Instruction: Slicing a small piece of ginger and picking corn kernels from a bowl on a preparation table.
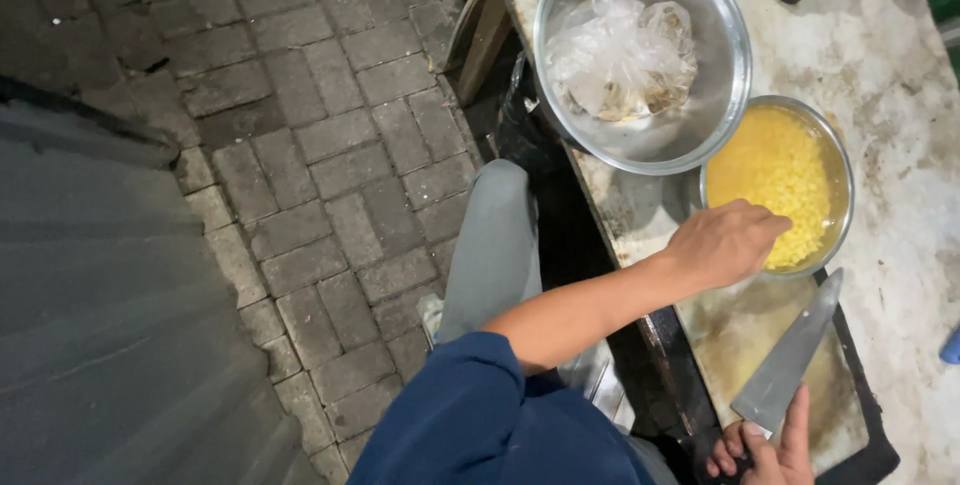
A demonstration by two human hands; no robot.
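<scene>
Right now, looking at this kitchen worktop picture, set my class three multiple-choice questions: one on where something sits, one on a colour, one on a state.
1. Where is the plastic bag?
A. In the large metal bowl
B. On the cutting board
C. On the brick floor

2. What colour is the food in the small bowl?
A. Green
B. Yellow
C. Red

3. What is the right hand doing?
A. Hanging empty
B. Gripping a cup
C. Holding a knife

Answers: 1 A, the bag lies inside that bowl. 2 B, yellow pieces fill it under the left hand. 3 C, its fingers clasp the handle, blade over the board.
</scene>
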